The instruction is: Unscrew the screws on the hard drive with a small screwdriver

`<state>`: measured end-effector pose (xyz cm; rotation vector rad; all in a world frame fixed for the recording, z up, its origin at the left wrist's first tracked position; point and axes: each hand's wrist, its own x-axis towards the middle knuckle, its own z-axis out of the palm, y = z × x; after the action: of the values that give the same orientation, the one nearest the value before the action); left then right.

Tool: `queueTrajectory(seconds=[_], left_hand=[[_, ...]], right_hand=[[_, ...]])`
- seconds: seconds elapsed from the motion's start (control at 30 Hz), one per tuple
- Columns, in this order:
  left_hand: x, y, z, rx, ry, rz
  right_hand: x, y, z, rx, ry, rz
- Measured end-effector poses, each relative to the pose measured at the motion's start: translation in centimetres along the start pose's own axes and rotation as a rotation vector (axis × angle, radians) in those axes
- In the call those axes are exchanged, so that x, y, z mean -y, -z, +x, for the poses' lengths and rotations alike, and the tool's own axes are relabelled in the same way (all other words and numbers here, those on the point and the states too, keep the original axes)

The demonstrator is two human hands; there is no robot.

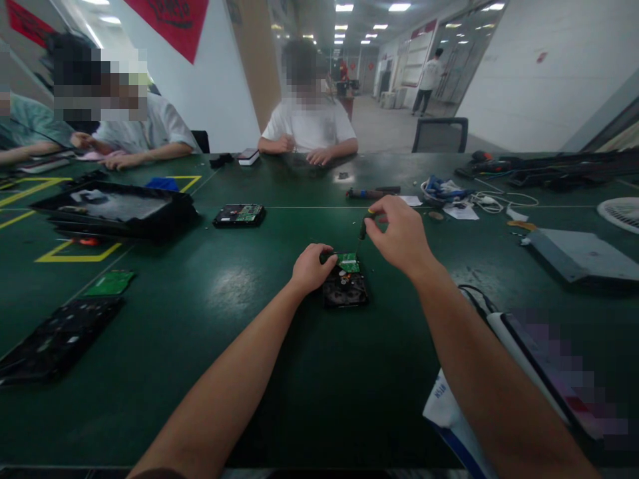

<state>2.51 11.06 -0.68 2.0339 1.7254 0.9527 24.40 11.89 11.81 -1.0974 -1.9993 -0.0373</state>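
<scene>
Hands (310,269), two; on one screwdriver (363,229), one drive (345,291)

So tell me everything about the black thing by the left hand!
The black device is a hard-looking block lying flat on the green table. A green circuit board lies at its far end; small shiny parts show nearer. The left hand touches its far left side. The right hand aims a screwdriver at its far right corner; contact is unclear.

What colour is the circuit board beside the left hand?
The circuit board is green, seen best in the head view.
</scene>
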Motion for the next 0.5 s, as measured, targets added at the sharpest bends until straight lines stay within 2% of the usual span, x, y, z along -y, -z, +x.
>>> queueTrajectory(seconds=[0.13, 0.33, 0.5], left_hand=[[0.07, -0.02, 0.04, 0.000, -0.003, 0.003], [0.01, 0.10, 0.11, 0.006, -0.001, 0.001], [-0.17, 0.21, 0.05, 0.010, 0.004, -0.002]], right_hand=[[-0.13, -0.09, 0.03, 0.001, -0.021, 0.037], [-0.06, -0.06, -0.05, 0.003, 0.047, 0.006], [-0.23, -0.08, -0.02, -0.020, -0.002, 0.021]])
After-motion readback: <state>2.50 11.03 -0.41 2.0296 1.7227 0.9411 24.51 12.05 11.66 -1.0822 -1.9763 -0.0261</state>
